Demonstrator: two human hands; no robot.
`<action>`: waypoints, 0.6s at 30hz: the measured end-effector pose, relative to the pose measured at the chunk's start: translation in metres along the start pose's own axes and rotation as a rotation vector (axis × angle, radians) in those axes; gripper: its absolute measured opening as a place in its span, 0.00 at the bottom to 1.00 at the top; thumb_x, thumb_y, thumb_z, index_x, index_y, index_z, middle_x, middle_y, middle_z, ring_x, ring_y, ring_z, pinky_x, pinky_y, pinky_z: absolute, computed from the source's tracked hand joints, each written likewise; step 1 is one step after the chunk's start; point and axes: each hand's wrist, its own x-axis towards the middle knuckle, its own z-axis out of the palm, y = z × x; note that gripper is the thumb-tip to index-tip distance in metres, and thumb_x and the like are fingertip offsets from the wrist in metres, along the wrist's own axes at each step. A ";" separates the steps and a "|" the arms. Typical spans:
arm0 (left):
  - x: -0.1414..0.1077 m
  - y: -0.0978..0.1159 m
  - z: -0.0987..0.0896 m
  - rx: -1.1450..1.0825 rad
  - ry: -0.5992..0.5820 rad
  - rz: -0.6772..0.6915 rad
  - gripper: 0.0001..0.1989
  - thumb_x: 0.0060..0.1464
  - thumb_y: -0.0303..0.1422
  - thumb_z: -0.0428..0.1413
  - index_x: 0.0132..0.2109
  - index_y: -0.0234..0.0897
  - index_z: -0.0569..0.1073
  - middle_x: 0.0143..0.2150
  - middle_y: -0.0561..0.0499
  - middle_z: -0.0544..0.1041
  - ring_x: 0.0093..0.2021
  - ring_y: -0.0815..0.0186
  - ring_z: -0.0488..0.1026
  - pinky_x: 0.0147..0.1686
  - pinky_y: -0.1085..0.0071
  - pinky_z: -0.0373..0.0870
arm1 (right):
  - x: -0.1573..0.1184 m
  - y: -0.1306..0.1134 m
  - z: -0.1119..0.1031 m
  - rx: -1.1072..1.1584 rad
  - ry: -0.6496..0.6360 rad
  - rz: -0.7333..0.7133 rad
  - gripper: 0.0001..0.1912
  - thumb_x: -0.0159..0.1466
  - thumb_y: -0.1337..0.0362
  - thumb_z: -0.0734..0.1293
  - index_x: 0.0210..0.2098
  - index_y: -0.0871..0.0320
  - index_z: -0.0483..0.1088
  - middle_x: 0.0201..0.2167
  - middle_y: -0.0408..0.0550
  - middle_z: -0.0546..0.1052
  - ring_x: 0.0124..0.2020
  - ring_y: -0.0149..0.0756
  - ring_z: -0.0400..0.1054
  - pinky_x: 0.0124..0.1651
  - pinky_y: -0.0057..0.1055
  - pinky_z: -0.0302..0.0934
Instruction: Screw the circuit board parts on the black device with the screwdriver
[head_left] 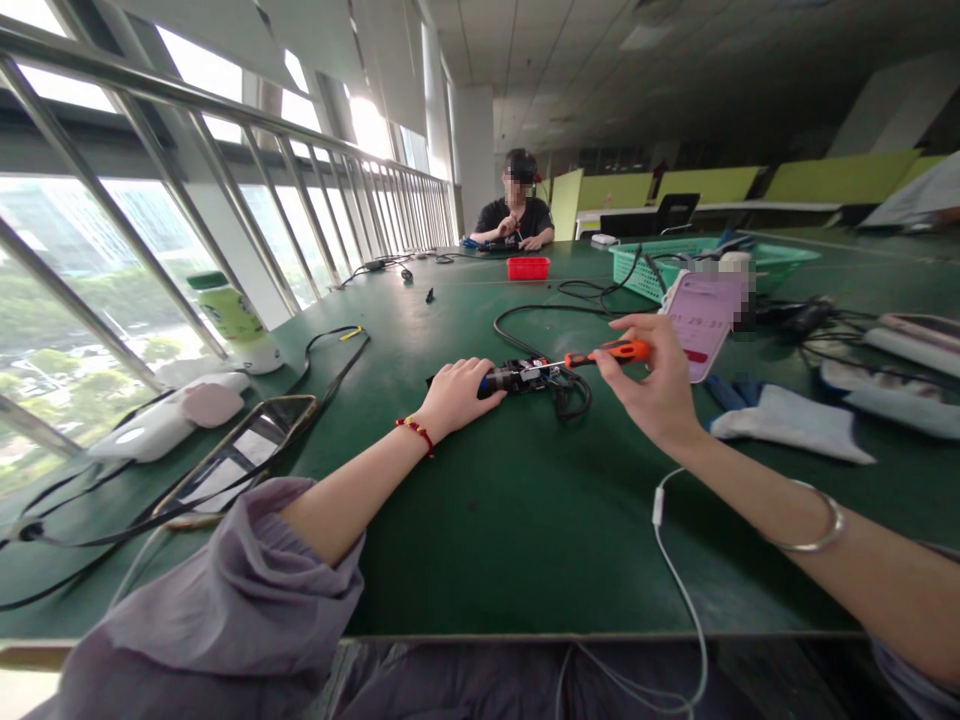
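Note:
My left hand (459,394) is closed over one end of a black and blue elongated device (517,378), pressing it to the table. Exposed inner parts and small wires show at the device's right end, where a black cable (581,402) loops out. My right hand (652,385) grips a screwdriver (611,353) with an orange and black handle. Its metal shaft points left, and the tip is at the exposed inside of the device; I cannot tell whether it sits on a screw. The left palm and fingers hide the device's left end.
A green table (480,540) carries a red box (529,268), a green basket (630,270), an upright phone (697,325), gloves (787,420), a flat phone (244,455) with straps, and a bottle (236,325). A white cable (667,545) hangs over the front edge. Another person (517,215) works opposite.

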 end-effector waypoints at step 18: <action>-0.001 -0.001 0.001 0.001 0.001 0.000 0.18 0.57 0.44 0.50 0.49 0.37 0.68 0.46 0.46 0.75 0.46 0.56 0.71 0.46 0.62 0.66 | -0.001 -0.004 0.001 0.012 0.029 -0.028 0.14 0.57 0.62 0.67 0.41 0.53 0.62 0.26 0.41 0.69 0.28 0.34 0.69 0.34 0.34 0.64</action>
